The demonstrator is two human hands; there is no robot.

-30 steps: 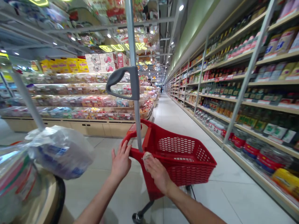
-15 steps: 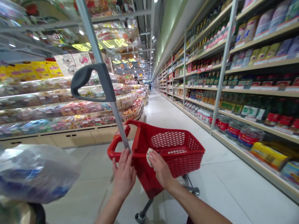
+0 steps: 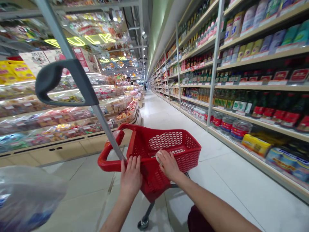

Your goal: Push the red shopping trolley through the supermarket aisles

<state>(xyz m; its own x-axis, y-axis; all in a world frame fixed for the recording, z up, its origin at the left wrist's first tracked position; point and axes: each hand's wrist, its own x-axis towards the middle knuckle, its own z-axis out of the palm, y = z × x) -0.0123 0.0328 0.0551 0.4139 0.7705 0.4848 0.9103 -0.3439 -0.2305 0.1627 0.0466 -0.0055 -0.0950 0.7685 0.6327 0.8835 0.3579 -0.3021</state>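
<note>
The left hand [image 3: 131, 180] rests nearly straight fingers on the red shopping cart [image 3: 187, 159]. The right hand [image 3: 169, 166] bends its fingers over a whitish cloth [image 3: 158, 157], mostly hidden beneath them. The cart's long front points right, past those fingers.

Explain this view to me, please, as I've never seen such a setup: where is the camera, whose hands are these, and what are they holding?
There is no machine here. One camera, worn on a person's head, looks forward and down at their own bare hands. The left hand rests on the edge of a red shopping cart, near a grey pole. The right hand holds a whitish wad, apparently a cloth, against the cart's side. The cart stands on a pale floor, with shelves of bottles and jars to the right.
</note>
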